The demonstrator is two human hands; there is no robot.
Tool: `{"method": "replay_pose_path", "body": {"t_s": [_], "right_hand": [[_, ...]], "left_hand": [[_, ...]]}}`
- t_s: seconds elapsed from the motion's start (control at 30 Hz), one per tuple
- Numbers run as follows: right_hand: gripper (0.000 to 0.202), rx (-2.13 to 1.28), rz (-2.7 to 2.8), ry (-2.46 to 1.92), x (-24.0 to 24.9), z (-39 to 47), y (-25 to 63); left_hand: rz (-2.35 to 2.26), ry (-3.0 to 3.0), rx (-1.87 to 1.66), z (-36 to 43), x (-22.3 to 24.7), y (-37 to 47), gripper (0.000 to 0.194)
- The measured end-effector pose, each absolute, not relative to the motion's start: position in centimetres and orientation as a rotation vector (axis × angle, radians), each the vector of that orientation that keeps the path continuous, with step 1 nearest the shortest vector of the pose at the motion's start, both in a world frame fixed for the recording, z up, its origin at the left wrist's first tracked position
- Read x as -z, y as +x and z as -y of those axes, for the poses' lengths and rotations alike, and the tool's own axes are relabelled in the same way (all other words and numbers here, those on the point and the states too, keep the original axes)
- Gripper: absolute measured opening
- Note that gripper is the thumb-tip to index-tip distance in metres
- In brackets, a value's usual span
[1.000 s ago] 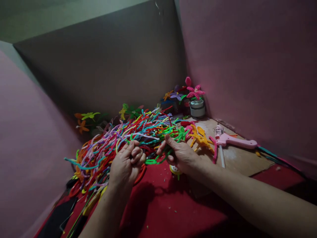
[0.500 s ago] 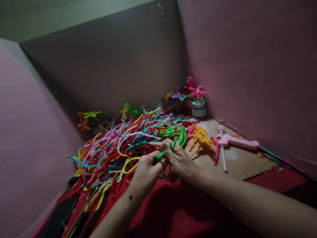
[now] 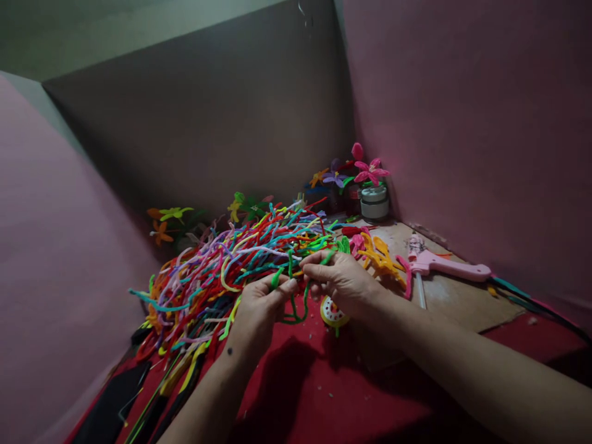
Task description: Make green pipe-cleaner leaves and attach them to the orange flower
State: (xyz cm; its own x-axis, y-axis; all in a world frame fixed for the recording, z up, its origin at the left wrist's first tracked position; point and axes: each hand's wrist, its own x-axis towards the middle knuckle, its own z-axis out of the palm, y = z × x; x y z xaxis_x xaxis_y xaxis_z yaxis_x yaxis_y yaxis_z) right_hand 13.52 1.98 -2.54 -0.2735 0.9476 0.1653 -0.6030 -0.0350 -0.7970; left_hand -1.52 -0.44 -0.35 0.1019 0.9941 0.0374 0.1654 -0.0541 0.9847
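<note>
A green pipe cleaner runs between my two hands and hangs in a bent loop below the fingertips. My left hand is closed, pinching one part of it between thumb and fingers. On the right, my right hand pinches another part of the same green stem, a short end poking up over its fingers. Beneath the right hand lies a small round yellow item with a white dotted face. Behind both hands is a heap of many-coloured pipe cleaners.
A pink glue gun rests on a cardboard sheet beside orange bent pieces. Yellow-and-black handles and a dark flat object lie on red cloth. Finished-looking flowers stand behind, one above a grey jar.
My hands have moved apart, the left one leftward, stretching the green pipe cleaner between them. The round yellow item is now uncovered.
</note>
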Motion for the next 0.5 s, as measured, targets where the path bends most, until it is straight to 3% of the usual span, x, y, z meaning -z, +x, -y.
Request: {"method": "replay_pose_path", "body": {"t_s": [0.5], "right_hand": [[0.032, -1.534, 1.285, -0.657, 2.2, -0.8, 13.6]], "left_hand": [[-1.225, 1.466, -0.986, 1.1, -0.2, -1.1, 0.028]]}}
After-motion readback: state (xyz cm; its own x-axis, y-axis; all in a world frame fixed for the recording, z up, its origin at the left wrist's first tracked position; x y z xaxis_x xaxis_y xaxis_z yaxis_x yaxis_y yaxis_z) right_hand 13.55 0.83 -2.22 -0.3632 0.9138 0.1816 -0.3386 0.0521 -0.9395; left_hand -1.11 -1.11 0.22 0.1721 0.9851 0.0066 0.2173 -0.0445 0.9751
